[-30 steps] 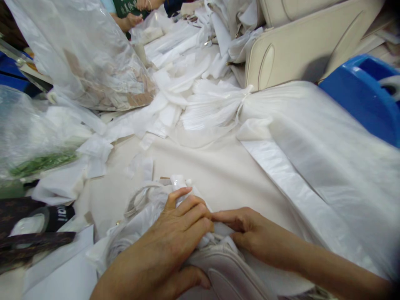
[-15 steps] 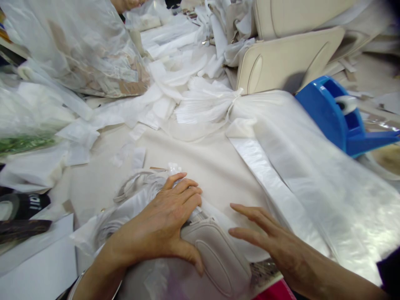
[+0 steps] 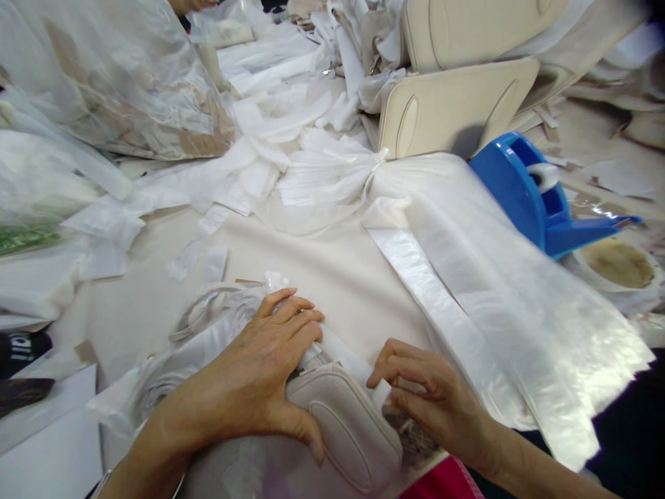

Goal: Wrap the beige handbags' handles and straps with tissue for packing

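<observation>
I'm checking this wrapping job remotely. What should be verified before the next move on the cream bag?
1. Left hand pressing the cream bag down: ok.
2. Right hand pinching the white wrap at the bag's edge: ok.
3. Wrap covers the bag: not ok, its cream face is bare.
4. Blue tape dispenser close by on the right: ok.
5. Bag's closure shut: cannot tell.

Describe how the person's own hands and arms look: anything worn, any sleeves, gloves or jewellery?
The left hand and the right hand are bare: no gloves, no rings that show. The left forearm and the right forearm are uncovered up to the picture's edge, with no sleeve in view.
</observation>
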A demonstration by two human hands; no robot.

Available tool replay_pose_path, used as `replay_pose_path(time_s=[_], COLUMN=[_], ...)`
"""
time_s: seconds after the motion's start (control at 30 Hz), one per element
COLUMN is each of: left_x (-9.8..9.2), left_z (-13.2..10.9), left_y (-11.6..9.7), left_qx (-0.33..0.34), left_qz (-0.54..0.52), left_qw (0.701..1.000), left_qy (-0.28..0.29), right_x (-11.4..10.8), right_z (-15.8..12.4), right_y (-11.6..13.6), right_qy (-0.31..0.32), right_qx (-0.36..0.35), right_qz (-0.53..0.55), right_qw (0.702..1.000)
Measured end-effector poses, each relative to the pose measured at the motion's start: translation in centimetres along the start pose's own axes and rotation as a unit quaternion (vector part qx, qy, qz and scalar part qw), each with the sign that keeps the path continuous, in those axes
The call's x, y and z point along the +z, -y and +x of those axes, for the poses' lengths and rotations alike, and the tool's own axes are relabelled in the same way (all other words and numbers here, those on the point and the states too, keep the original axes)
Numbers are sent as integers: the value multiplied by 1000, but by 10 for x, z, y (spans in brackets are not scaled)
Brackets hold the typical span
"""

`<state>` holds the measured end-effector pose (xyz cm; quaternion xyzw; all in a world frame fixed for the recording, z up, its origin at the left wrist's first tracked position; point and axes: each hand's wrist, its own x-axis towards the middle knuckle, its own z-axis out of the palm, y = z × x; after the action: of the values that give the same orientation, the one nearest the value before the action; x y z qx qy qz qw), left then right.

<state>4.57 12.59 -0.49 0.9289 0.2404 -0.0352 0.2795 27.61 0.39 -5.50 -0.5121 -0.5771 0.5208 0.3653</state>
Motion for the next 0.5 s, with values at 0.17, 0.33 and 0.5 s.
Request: replay_pose_path(time_s=[0.17,0.33,0.5], left_x=[5,8,15], left_z=[3,6,9], left_y=[-1,-1,-3], left_qx=[-7,-9,-21], left_qz=[17,23,29], left_qw=[1000,1000,999], left_qy=[-5,-12,-36], right_x=[12,26,18], right_z=[8,25,13], right_y=[5,18,16], right_qy=[2,-14,1], right_qx=[73,166,172], right_qz=[-45,120,143], right_qw=[996,979,975])
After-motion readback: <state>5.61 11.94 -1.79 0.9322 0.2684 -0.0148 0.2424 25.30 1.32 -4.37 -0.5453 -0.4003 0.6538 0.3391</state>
